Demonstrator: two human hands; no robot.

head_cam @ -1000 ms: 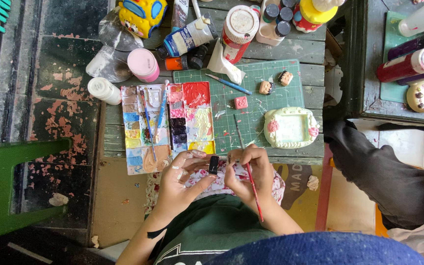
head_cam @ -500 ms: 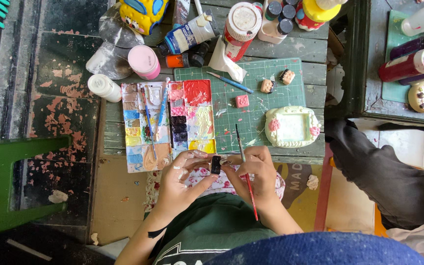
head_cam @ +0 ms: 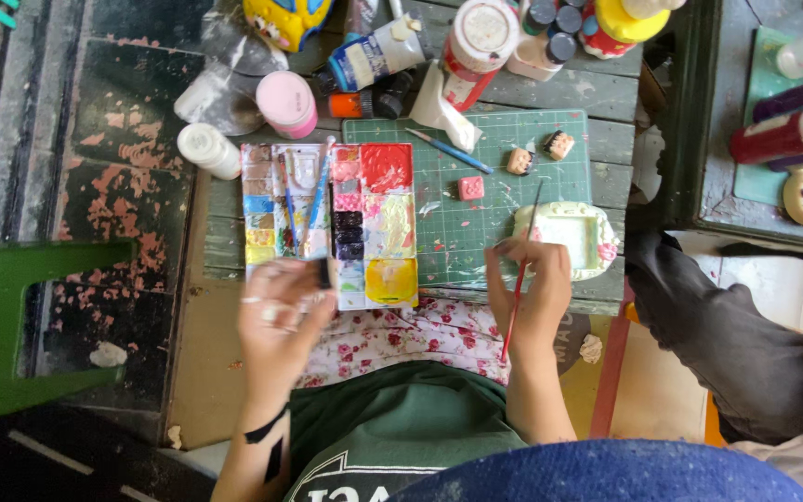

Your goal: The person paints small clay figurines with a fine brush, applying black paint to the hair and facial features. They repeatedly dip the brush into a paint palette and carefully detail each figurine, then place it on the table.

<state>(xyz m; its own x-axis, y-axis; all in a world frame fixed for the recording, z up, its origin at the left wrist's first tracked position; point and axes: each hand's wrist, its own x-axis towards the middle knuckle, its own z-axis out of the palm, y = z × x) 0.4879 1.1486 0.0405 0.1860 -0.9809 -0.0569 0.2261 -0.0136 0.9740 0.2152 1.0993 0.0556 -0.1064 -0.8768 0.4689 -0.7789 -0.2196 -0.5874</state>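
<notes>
My left hand [head_cam: 281,316] is blurred at the lower left corner of a paint palette [head_cam: 374,223] and pinches a small black piece [head_cam: 323,272] at its fingertips. My right hand [head_cam: 530,288] rests at the table's front edge and grips a red-handled paintbrush [head_cam: 517,297]. The brush tip points up over a white, frame-shaped clay piece with pink flowers [head_cam: 564,237]. That piece lies on a green cutting mat [head_cam: 476,200], just right of my right hand's fingers.
On the mat lie a pink square piece [head_cam: 470,188], two small figurines [head_cam: 519,161] and a blue brush [head_cam: 448,149]. Paint bottles and a pink jar [head_cam: 287,102] crowd the table's back. A green stool [head_cam: 11,316] stands left; another person's dark-clad leg [head_cam: 717,316] is at right.
My hands were together over my lap on the small black piece. They have parted: the left carried the piece up-left to the palette, the right moved right with the brush.
</notes>
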